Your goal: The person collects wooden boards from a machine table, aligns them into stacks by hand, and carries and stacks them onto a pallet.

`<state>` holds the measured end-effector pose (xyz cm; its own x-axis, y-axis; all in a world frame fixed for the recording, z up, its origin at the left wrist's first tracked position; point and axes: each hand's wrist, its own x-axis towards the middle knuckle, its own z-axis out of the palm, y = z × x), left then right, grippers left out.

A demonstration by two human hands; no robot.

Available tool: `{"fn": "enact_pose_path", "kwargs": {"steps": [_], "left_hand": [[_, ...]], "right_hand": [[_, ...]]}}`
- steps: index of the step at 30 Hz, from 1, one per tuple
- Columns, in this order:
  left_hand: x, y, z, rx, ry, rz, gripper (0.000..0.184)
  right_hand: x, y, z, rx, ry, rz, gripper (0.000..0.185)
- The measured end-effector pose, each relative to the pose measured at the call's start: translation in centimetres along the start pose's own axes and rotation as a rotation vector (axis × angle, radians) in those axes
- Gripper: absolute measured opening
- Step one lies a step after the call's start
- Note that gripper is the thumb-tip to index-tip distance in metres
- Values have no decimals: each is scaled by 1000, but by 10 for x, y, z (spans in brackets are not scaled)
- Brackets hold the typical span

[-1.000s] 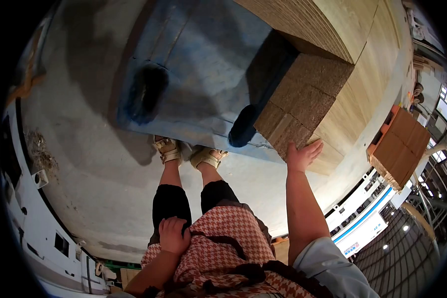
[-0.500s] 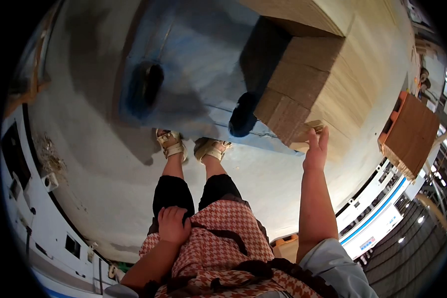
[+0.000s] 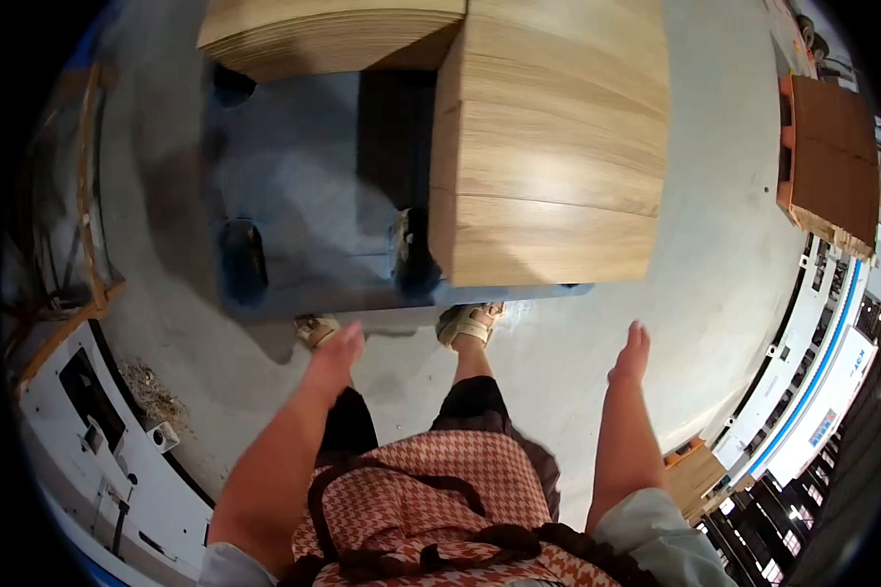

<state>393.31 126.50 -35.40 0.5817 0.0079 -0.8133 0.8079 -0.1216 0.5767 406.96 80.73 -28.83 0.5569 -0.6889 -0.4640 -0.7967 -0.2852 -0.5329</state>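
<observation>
A: Right hand (image 3: 630,364) first. Fingers (image 3: 639,338)?
B: Straight out, held close together, edge-on to camera. Nothing in them. Hand's between 3 and 4 o'clock from mid-view, in line with the forearm.
A: Left hand (image 3: 336,362)?
B: At 8 o'clock. Fingers extended, bit blurred, no grip on anything that I can see. It overlaps the left sandal (image 3: 308,333) in view; exact height, can't tell.
A: Nearest thing?
B: Wood-grain board stack (image 3: 558,147), 11 o'clock from the right hand, gap showing between. It sits on the right part of a blue pallet (image 3: 299,147). Seams run across its top.
A: More on the pallet?
B: Second board stack (image 3: 333,34) at 11 o'clock from mid-view, cut by the top edge, layered edges facing us. Dark openings (image 3: 243,259) along the pallet's near side.
A: Further out?
B: Right sandal (image 3: 480,318) just below the pallet's near edge, grey floor (image 3: 724,196) around. Brown stack (image 3: 837,157) on an orange pallet (image 3: 785,147), past 2. White machine with a blue stripe (image 3: 812,391), half past 3. White cabinet (image 3: 152,489), 8 o'clock.
</observation>
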Motion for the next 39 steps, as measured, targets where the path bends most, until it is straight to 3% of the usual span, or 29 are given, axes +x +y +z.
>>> {"fn": "enact_pose_path", "kwargs": {"steps": [2, 3, 5, 6, 9, 11, 14, 17, 20, 21, 23, 26, 29, 31, 34, 39], "left_hand": [[45, 23, 24, -354, 42, 60, 47], [56, 94, 36, -582, 82, -169, 52], [104, 132, 65, -814, 141, -179, 61], [107, 151, 78, -847, 14, -149, 65], [114, 170, 97, -1030, 26, -171, 61], [99, 191, 102, -902, 89, -146, 61], [85, 201, 111, -369, 359, -114, 55], [73, 227, 139, 189, 650, 135, 51], [70, 269, 186, 1046, 361, 607, 54], [73, 279, 207, 1134, 258, 743, 54], [96, 305, 266, 1292, 43, 1000, 56], [143, 312, 317, 1372, 58, 962, 59], [158, 298, 327, 1508, 240, 1146, 60], [156, 298, 330, 1532, 242, 1164, 60], [157, 299, 332, 1522, 256, 1202, 59], [158, 297, 331, 1516, 276, 1191, 58]], "right_hand": [[37, -42, 7, 165, -99, 2, 62], [57, -56, 9, 247, -164, 32, 58], [99, -66, 7, 314, -505, 26, 61], [117, -59, 5, 447, -649, 30, 64], [132, -40, -3, 535, -678, 88, 68], [127, -7, -3, 593, -714, 168, 71], [106, 56, -5, 529, -715, 386, 75], [68, 145, 5, 353, -689, 481, 71], [17, 218, 0, 90, -612, 626, 63], [2, 234, -6, 107, -582, 678, 62], [-19, 253, -21, 137, -551, 772, 58], [-32, 268, -44, 165, -492, 872, 54], [-41, 290, -57, 162, -436, 953, 49], [-46, 288, -70, 169, -456, 1028, 48], [-67, 310, -61, 114, -505, 962, 47], [-55, 273, -37, 188, -561, 876, 43]]}}
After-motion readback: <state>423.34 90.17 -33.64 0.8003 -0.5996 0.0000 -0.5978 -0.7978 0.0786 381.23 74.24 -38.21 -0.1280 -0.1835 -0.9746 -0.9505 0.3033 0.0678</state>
